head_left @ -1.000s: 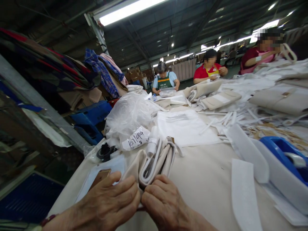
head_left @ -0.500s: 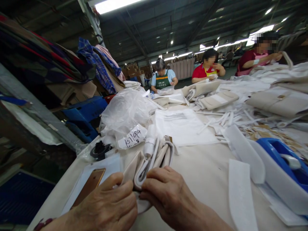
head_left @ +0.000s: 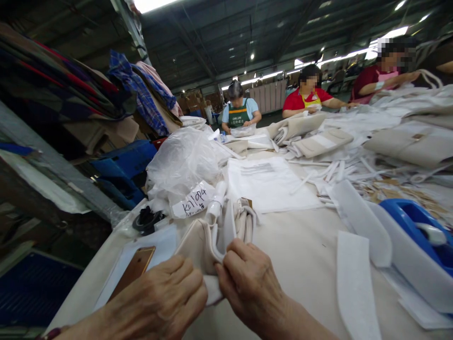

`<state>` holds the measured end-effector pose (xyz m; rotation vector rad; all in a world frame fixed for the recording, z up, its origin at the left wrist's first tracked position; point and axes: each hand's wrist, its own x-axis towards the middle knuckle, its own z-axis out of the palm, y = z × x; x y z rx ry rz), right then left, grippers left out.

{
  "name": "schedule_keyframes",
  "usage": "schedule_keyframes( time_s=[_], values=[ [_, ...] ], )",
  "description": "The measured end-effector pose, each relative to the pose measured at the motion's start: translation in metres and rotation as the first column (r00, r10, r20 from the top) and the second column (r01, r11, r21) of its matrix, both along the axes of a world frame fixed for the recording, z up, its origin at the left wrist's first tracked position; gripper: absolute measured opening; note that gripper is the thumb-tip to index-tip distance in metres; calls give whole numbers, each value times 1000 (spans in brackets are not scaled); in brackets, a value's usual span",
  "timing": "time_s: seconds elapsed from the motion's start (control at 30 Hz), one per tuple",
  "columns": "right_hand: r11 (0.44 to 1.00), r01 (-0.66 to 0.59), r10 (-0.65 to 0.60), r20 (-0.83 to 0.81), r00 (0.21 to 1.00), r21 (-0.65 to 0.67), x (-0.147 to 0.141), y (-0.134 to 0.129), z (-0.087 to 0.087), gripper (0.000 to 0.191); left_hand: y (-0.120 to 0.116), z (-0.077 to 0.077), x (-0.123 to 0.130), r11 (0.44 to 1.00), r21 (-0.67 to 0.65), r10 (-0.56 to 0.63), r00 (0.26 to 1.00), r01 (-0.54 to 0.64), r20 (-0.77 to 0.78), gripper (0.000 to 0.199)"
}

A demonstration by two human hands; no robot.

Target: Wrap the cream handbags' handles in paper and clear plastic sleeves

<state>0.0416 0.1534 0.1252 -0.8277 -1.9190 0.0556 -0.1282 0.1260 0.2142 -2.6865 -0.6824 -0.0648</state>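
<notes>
A beige folded bag (head_left: 196, 243) with pale edging lies on the table in front of me. My left hand (head_left: 170, 293) is closed on its near left side, the fingertips partly hidden. With thumb and bent fingers, my right hand (head_left: 247, 278) pinches the bag's edge to the right of my left hand. White wrapped padding (head_left: 215, 208) and rolled straps (head_left: 245, 219) stick up from the bag's far side. Between my hands the bag's layers are spread a little apart.
A phone (head_left: 136, 269) lies on paper at the left, near a black tape roll (head_left: 146, 221). Behind the bag are a labelled plastic bag (head_left: 191, 200) and a white sheet (head_left: 271, 186). White strips (head_left: 356, 283) and a blue dispenser (head_left: 406, 219) lie right. Several people work beyond.
The bag's edges between my hands have opened wider. My right hand has shifted slightly right and my left hand slightly lower. A person in red across the table has stretched an arm out to the right.
</notes>
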Motion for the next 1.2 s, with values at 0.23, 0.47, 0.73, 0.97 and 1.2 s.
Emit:
schedule_keyframes(
  time_s=[0.23,0.47,0.73,0.97,1.2],
  values=[
    [999,39,-39,-21,999,-21,0,-5,-3,26,3,1,10,986,-131,103,994,-106,-30,12],
    [999,25,-27,-46,999,-27,6,-11,-4,29,9,-6,22,986,-90,142,990,-141,1,24],
    [991,-101,106,-52,993,91,20,-22,-17,17,1,-16,27,992,-82,105,981,-93,165,41],
    [991,1,5,-43,999,132,18,-24,-35,21,-2,-27,36,995,-92,57,979,-39,196,41],
    [993,56,-45,-106,993,105,21,-26,-58,21,0,-45,45,998,-53,-20,983,30,181,33]
  ],
)
